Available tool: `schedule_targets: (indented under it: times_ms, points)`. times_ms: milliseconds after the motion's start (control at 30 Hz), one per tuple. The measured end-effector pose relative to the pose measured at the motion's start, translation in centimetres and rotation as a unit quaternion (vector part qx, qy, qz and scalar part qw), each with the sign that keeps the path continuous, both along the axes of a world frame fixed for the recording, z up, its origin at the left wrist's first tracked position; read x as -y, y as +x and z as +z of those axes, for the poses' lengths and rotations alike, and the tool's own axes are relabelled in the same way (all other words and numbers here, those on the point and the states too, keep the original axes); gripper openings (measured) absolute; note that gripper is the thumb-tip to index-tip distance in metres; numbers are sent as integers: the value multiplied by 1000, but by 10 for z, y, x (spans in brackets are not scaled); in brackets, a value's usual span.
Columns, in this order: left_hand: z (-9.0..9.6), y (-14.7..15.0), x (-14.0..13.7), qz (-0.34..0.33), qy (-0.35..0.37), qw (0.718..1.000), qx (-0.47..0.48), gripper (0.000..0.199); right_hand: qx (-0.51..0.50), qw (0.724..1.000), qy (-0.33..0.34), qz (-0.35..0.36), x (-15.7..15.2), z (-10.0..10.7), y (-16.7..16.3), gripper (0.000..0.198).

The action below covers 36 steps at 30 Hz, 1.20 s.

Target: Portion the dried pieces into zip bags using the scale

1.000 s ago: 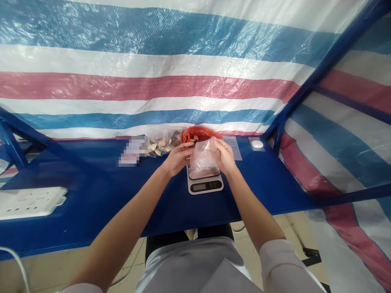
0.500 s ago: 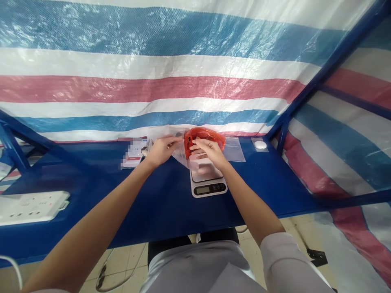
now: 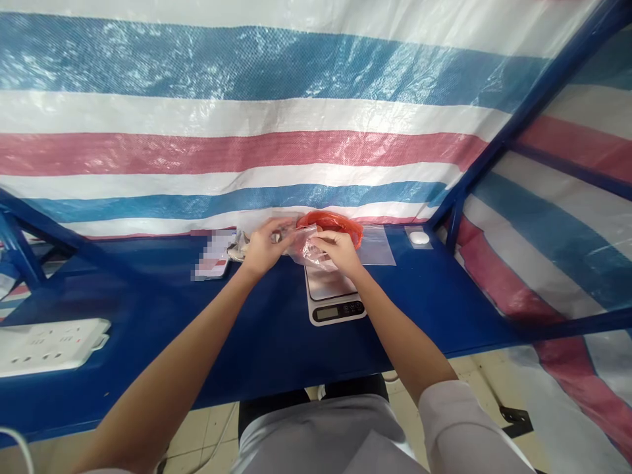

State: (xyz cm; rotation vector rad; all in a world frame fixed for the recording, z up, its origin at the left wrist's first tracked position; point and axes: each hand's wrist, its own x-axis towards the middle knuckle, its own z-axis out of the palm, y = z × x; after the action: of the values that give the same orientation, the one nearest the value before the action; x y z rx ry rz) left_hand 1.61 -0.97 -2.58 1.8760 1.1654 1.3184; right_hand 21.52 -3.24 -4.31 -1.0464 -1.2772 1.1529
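A clear plastic bag (image 3: 302, 249) is between my two hands, above the back of a white digital kitchen scale (image 3: 330, 289). My right hand (image 3: 343, 250) pinches the bag's edge between thumb and fingers. To the left, my left hand (image 3: 266, 247) has its fingers apart beside the bag; its fingertips are slightly blurred. Behind both hands stands an orange-red plastic bag (image 3: 336, 220), open at the top, whose contents are mostly hidden by the clear bag and my right hand. Whatever is inside the clear bag cannot be made out.
Left of my left hand lie a phone-like item with a blurred-out screen (image 3: 212, 257) and a small crumpled bundle (image 3: 238, 247). A flat clear bag (image 3: 380, 247) and a white round object (image 3: 419, 237) lie right. A white power strip (image 3: 52, 345) rests on the blue table (image 3: 266, 342).
My right hand has come out from over the orange-red bag and now pinches the clear bag. The clear bag has shifted in front of the orange-red one. My left hand's fingers have spread.
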Motion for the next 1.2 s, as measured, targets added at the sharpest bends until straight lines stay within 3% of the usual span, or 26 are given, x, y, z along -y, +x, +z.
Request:
schedule_targets:
  times_ms: [67,167,233,367,533,700,867,967,1100,1133,1200]
  points:
    - [-12,2,4,18,-81,990,112,64,-58,998,-31,7,2,1,1,33]
    - [-25,8,10,-47,-152,962,223,57,-141,989,-45,-5,4,0,0,35]
    - [-27,13,11,-87,-171,950,248,45,-174,983,-54,-11,2,-3,-2,33]
    - [-26,15,11,-107,-189,942,257,35,-191,979,-70,-29,-1,-9,-2,28]
    - [-17,8,11,-105,-202,951,211,43,-159,984,-75,-34,-2,-1,5,32]
    - [3,-9,6,-131,-211,964,98,46,-84,996,-41,-14,-2,17,13,41]
    - [9,-28,-5,-164,-233,958,-36,39,23,998,-34,45,-4,12,11,27]
    - [3,-30,-5,-95,-166,976,-104,45,82,996,-18,12,-6,0,7,21]
    - [-2,-16,9,11,48,984,-170,41,183,980,51,-51,-5,-10,6,15]
    - [-2,-10,14,10,74,982,-171,38,207,974,66,-60,-4,-10,6,14]
    - [1,3,21,-7,54,984,-167,35,254,960,91,-69,-1,-9,7,13]
